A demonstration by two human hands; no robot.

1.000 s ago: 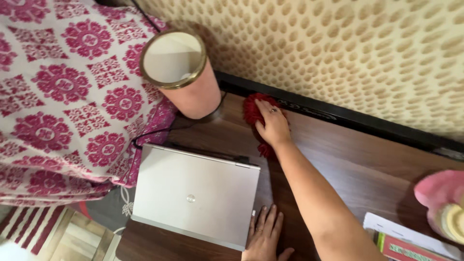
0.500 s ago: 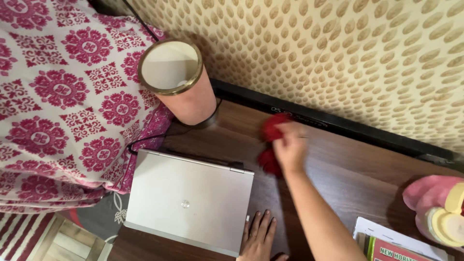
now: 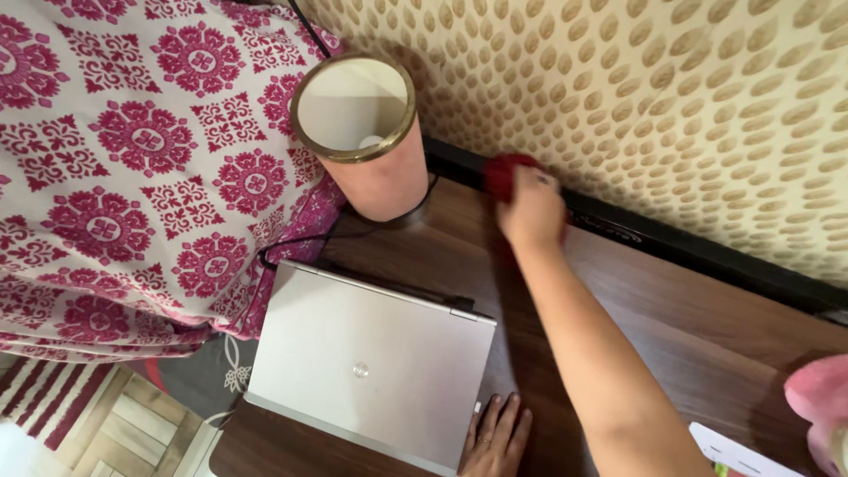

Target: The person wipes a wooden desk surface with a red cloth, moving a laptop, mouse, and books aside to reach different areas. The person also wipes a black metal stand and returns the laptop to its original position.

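— pressed flat under my right hand is a red fluffy duster cloth, fingers spread over it rather than curled round it, so i'm holding it down more than pinching it.

— where is it, going by the lamp?

— just right of the lamp's base, at the back edge of the wooden desk, up against the black strip under the patterned wall. only a red tuft shows past my fingers.

— how does it handle, you think?

— soft and light, i'd judge. it squashes under the palm and won't slip much on the wood. best taken by bunching the pile in the palm; nothing about it looks fragile.

— and the other hand?

— my left hand lies open, palm down, on the desk well in front of the lamp, touching the near right corner of the closed silver laptop. it holds nothing.

— what else is around?

— a black cable runs from the lamp's base toward the laptop. left of the lamp is a pink and white patterned bedspread. far right of it, at the desk's edge, something pink and a white sheet.
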